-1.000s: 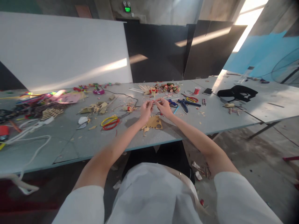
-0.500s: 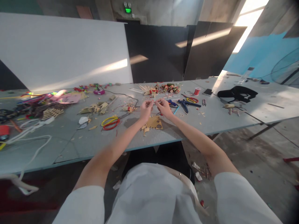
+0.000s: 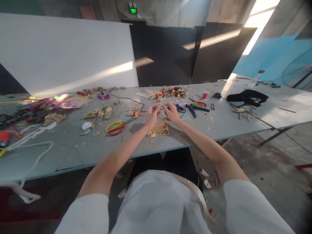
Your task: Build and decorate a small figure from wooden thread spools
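Close together over the middle of the table, my left hand (image 3: 152, 115) and my right hand (image 3: 171, 112) are both closed in a pinch. Between their fingertips is something small with a touch of red, too tiny to name. Below them lies a tan sheet with cut-out holes (image 3: 159, 128), its edge ragged. To the left are scissors with one yellow and one red handle (image 3: 115, 128). A short roll wrapped in red (image 3: 134, 113) rests just left of my left hand. A blue glue gun (image 3: 179, 108) lies beyond my right hand.
Blue-handled pliers (image 3: 192, 110), a second pair of scissors (image 3: 201, 104), a red thread spool (image 3: 205, 95) and a phone (image 3: 216, 96) lie to the right. Several decorated rolls (image 3: 179, 92) sit at the back. A white power strip (image 3: 36, 131) and its cord lie at left.
Both hands stay in nearly the same place. The fingertips have drawn slightly apart, and a bit of red shows between them.
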Available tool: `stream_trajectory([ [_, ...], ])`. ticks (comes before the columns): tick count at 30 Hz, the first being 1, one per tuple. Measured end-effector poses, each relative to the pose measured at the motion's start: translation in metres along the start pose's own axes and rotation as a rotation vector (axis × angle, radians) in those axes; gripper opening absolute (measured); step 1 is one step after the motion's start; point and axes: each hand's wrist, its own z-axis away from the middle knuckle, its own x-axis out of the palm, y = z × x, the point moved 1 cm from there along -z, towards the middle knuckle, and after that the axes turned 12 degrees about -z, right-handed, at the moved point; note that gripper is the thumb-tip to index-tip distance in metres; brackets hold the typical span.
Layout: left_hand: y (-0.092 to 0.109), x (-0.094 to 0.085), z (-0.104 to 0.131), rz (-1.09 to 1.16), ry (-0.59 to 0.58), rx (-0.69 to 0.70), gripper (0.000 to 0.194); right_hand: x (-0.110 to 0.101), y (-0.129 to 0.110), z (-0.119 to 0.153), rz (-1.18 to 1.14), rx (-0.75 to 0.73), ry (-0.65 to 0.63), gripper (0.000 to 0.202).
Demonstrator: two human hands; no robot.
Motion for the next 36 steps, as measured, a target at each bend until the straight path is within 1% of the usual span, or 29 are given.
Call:
stream_trajectory([
  [5, -0.0005, 0.0012, -0.0011, 0.036, -0.007, 0.015, 0.045, -0.0002, 0.0016, -0.0009, 0.015, -0.005, 0.004, 0.049],
  [11, -0.0001, 0.0011, -0.0003, -0.016, -0.015, 0.026, 0.052, -0.0004, 0.0015, -0.0001, -0.002, -0.002, -0.001, 0.047],
  [20, -0.0026, -0.0003, 0.0003, -0.009, -0.070, 0.028, 0.042, 0.0009, 0.0016, 0.0004, 0.021, -0.010, -0.040, 0.047],
  [24, -0.0026, -0.0005, 0.0012, -0.032, -0.076, 0.035, 0.047, 0.0013, 0.0006, 0.0012, 0.034, -0.018, -0.054, 0.047],
  [32, -0.0023, -0.0009, 0.0018, -0.098, -0.048, 0.013, 0.049, 0.0022, -0.0023, 0.0026, 0.029, 0.015, -0.066, 0.046],
  [36, -0.0050, -0.0024, 0.0007, -0.164, 0.002, 0.039, 0.051, 0.0031, -0.0043, 0.0038, 0.030, 0.022, -0.074, 0.044],
])
